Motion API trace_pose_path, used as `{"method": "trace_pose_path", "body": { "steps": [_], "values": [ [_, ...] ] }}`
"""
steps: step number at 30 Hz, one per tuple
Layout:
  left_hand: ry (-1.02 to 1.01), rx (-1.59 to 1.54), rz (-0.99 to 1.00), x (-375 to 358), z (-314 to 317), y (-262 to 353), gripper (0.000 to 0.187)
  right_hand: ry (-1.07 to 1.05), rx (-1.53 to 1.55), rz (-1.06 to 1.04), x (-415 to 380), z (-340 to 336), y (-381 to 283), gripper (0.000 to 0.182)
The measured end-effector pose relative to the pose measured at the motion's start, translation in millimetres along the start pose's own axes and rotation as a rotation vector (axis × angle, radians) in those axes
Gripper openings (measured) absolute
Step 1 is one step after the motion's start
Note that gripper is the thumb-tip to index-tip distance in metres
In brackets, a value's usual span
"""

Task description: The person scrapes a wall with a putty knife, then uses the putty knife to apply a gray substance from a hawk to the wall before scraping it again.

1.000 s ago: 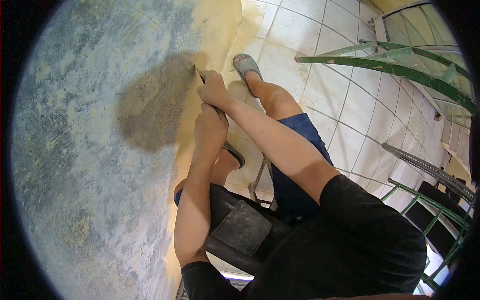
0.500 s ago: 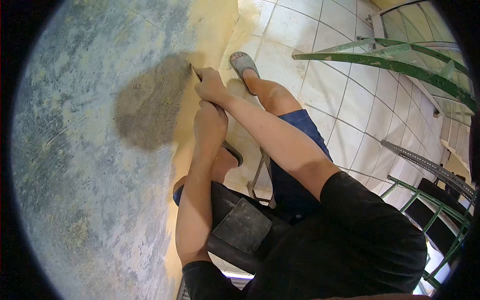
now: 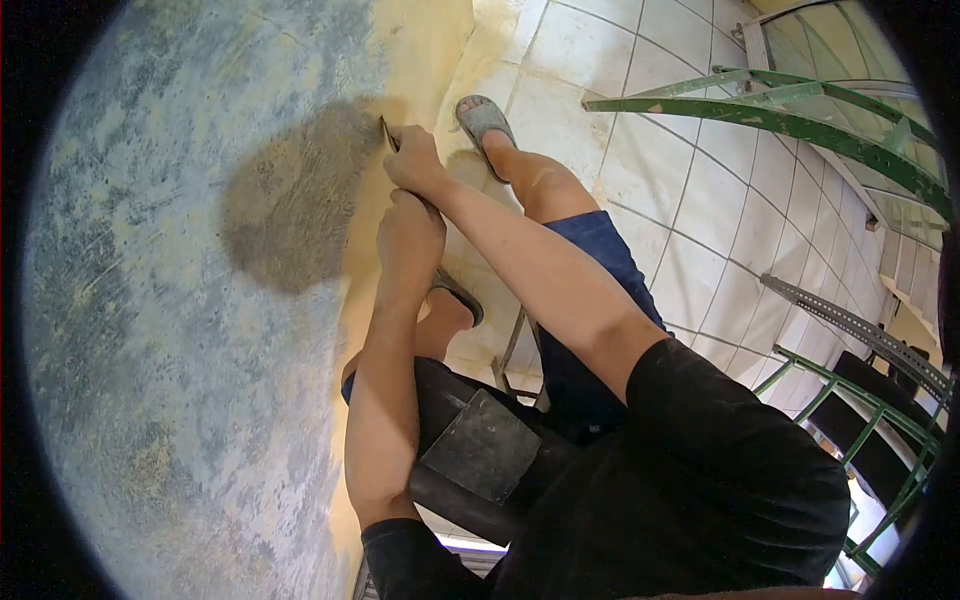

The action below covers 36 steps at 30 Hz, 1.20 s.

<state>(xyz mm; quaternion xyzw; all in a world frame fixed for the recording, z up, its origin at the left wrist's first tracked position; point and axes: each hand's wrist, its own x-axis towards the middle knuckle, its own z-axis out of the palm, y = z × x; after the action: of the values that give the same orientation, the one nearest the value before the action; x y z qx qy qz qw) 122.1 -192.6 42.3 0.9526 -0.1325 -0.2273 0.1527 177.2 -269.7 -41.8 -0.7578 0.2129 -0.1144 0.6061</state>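
Note:
My right hand [image 3: 413,157] is closed around a thin, dark-bladed scraper [image 3: 387,132], seen almost edge-on. Its tip is at the edge of the mottled blue-grey wall [image 3: 170,330], beside a yellow band. Just below, my left hand [image 3: 410,232] forms a fist close against the right one. A bit of dark material shows at its upper side, perhaps the handle's end; the fingers hide the rest. The hands and tool cast a dark round shadow on the scratched paint.
My sandalled feet rest on white floor tiles [image 3: 690,190]. Green metal frames [image 3: 770,115] stand at the upper and lower right, with a perforated metal bar [image 3: 850,325] between them. A black square pad [image 3: 482,446] lies near my lap.
The view has shifted slightly. Both hands keep their closed grip close together, with the blade's tip still by the wall's edge; little else differs.

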Motion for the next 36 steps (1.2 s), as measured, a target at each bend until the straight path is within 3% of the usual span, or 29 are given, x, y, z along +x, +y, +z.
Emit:
{"method": "trace_pose_path", "body": {
  "steps": [5, 7, 11, 16, 19, 25, 29, 36],
  "values": [
    [0.035, -0.050, 0.030, -9, 1, -2, 0.029, -0.038, -0.082, -0.028, 0, 3, 5, 0.015],
    [0.046, -0.056, 0.032, -7, 3, -4, 0.029, 0.042, -0.009, -0.089, 3, 6, 8, 0.013],
    [0.035, -0.018, 0.037, -3, 4, -5, 0.030, 0.025, 0.040, -0.032, 3, 3, 3, 0.012],
    [0.079, -0.033, 0.054, -7, 6, -5, 0.031, 0.009, -0.037, -0.155, 4, 0, 3, 0.011],
    [0.062, -0.044, 0.092, 0, 4, -5, 0.031, -0.029, 0.026, -0.020, 7, -3, 1, 0.010],
    [0.078, -0.059, 0.044, -5, 4, 0, 0.032, -0.016, -0.053, -0.126, 8, -2, 2, 0.008],
    [0.048, -0.039, 0.047, 0, 1, 1, 0.031, 0.000, 0.054, -0.065, 7, -5, -4, 0.008],
    [0.033, -0.031, 0.050, 6, 1, 3, 0.032, -0.049, -0.084, -0.058, 14, -5, 1, 0.011]
  ]
}}
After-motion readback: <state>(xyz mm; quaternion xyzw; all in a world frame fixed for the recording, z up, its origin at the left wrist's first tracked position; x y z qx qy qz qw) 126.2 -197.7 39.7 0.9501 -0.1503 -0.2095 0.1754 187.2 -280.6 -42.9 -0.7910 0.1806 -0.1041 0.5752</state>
